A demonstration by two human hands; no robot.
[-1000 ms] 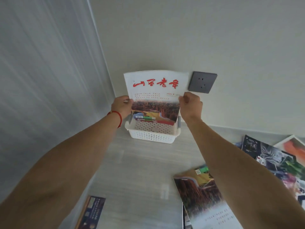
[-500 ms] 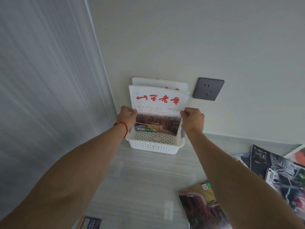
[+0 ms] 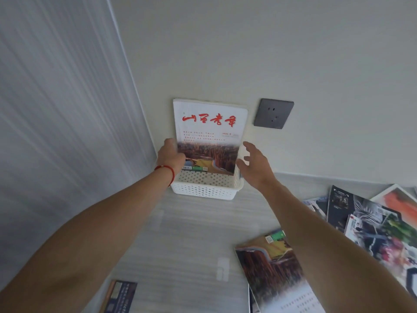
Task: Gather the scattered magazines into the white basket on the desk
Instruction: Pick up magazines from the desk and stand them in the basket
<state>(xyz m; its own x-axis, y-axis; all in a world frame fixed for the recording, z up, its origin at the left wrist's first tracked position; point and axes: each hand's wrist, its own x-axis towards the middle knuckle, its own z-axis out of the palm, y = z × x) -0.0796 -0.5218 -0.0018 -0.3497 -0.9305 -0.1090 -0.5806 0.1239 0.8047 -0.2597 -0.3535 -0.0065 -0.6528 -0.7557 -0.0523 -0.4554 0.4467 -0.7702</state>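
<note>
Mag w/ red title (image 3: 208,136) stood upright in white basket (image 3: 203,188), leaned on wall, between both hands. Left hand (image 3: 170,157) curled on mag's left edge, red string worn at wrist. Right hand (image 3: 255,163) just right of mag, fingers spread, nothing held. More mags (image 3: 277,274) scattered on desk (image 3: 180,245) below right arm; dark mag (image 3: 118,297) below left arm.

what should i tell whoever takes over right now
Left hand rests at the left edge of the red-titled magazine; whether it grips is unclear. Right hand is open, clear of it.
That magazine stands upright in the white basket, against the wall.
Left: the magazines on the desk, one front right, a pile far right, a dark one front left.
</note>
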